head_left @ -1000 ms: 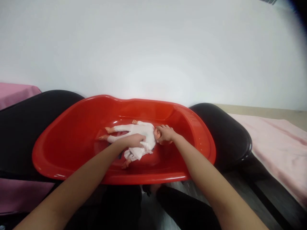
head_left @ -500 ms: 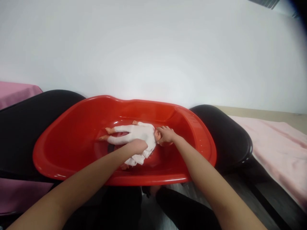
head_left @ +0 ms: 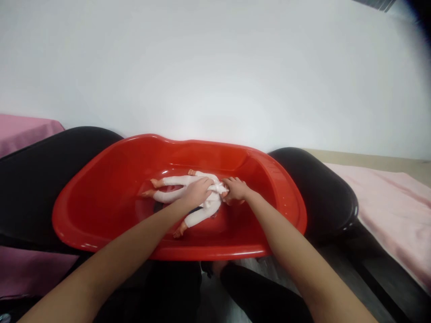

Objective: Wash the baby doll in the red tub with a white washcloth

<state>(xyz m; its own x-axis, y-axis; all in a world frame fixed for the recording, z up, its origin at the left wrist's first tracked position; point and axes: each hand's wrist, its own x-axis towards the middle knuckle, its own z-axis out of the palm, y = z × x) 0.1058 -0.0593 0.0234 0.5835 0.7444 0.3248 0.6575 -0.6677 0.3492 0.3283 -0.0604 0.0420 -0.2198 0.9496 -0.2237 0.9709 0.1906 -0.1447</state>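
A baby doll [head_left: 173, 194] in white clothes lies on its back in a red baby bathtub [head_left: 101, 193], feet to the left and head to the right. My right hand [head_left: 236, 188] is closed around the doll's head and hides most of it. Over the doll's chest, my left hand [head_left: 200, 190] has its fingers bent on a bunched white cloth [head_left: 218, 187], which reaches to the doll's chin and face. The near arm [head_left: 202, 216] of the doll is stretched out toward me. What lies under my left palm is hidden.
Black chairs or stools flank the tub, one at left [head_left: 33, 193] and one at right [head_left: 319, 193]. Pink cloth covers surfaces at far left [head_left: 27, 130] and far right [head_left: 397, 202]. A white wall [head_left: 215, 67] rises behind the tub.
My left hand has moved up and toward the doll's neck. The white cloth that hung over the doll's near arm is now bunched by its face, and that arm shows. My right hand stays at the head.
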